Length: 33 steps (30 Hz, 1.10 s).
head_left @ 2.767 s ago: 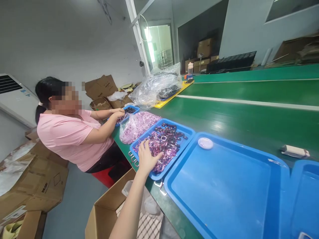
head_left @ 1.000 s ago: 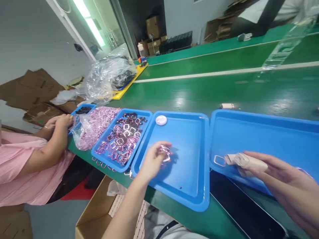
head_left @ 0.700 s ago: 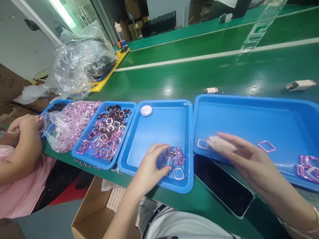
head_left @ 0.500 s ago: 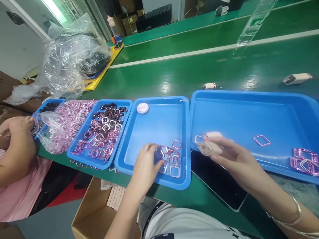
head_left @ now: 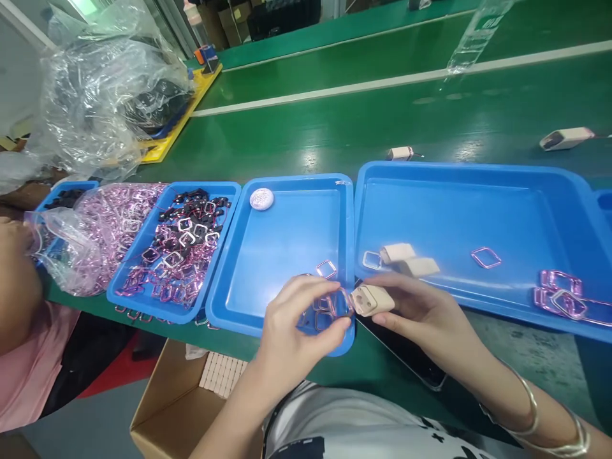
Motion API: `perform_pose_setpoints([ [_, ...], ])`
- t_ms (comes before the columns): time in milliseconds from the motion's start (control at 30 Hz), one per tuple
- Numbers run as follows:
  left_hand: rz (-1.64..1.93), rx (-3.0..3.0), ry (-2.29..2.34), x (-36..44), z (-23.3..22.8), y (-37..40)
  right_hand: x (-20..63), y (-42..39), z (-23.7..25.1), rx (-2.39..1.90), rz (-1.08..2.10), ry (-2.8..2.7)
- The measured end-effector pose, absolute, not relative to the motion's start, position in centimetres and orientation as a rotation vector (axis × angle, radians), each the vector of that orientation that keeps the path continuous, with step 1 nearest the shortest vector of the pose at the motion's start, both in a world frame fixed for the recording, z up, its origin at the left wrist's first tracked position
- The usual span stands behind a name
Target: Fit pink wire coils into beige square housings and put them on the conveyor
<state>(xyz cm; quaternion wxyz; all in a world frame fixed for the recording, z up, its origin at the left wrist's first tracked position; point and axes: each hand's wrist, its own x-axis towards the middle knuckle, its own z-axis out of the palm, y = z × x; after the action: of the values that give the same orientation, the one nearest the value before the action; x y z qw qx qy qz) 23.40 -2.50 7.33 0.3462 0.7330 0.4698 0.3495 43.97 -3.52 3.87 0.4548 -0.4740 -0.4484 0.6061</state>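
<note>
In my right hand (head_left: 430, 319) is a small cream plastic housing (head_left: 375, 300), its end with small holes facing left. Thumb and fingertips of my left hand (head_left: 296, 322) pinch a shiny pink rounded-square frame (head_left: 343, 302) right at that end; whether it is seated on the housing I cannot tell. Both hands meet over the right front corner of the middle blue tray (head_left: 291, 239). Loose pink frames (head_left: 326, 269) lie there, partly hidden by my left hand. Two more cream housings (head_left: 398, 253) and several pink frames (head_left: 486, 257) are in the right blue tray (head_left: 459, 204).
A dark phone (head_left: 406, 354) lies under my right hand. Leftward are a blue tray of black parts and frames (head_left: 182, 248), a bag of pink frames (head_left: 108, 236) and another person's arm (head_left: 16, 287). A cardboard box (head_left: 167, 395) stands below the table edge. Housings (head_left: 400, 153) sit behind the trays.
My left hand has lifted a pink frame from the middle tray and moved right. My right hand has brought the housing left and down to meet it. The view has shifted slightly.
</note>
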Motion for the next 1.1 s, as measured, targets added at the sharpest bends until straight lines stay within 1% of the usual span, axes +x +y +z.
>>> perform_pose_setpoints([
  [200,0.95,1.952,1.137,24.9,6.9,-2.4,43.8,-3.8,3.8,-1.133,1.476,-1.092],
  [500,0.959,1.913,1.13,25.5,7.2,-2.4,43.8,-3.7,3.7,-1.043,1.506,-1.102],
  [733,0.996,1.924,1.128,25.8,7.3,-2.4,43.9,-3.8,3.6,-1.057,1.48,-1.038],
  [800,1.009,1.925,1.138,25.9,7.4,-2.5,43.9,-3.7,3.7,-1.052,1.515,-1.016],
  [967,1.089,1.957,1.192,26.7,7.8,-3.0,43.7,-3.5,3.8,-0.996,1.733,-0.932],
  [1033,1.126,1.96,1.22,26.8,7.9,-3.1,43.7,-3.5,3.7,-0.991,1.75,-0.891],
  [1100,1.107,1.837,1.22,26.6,8.1,-3.1,43.8,-3.5,3.5,-0.995,1.735,-0.862],
])
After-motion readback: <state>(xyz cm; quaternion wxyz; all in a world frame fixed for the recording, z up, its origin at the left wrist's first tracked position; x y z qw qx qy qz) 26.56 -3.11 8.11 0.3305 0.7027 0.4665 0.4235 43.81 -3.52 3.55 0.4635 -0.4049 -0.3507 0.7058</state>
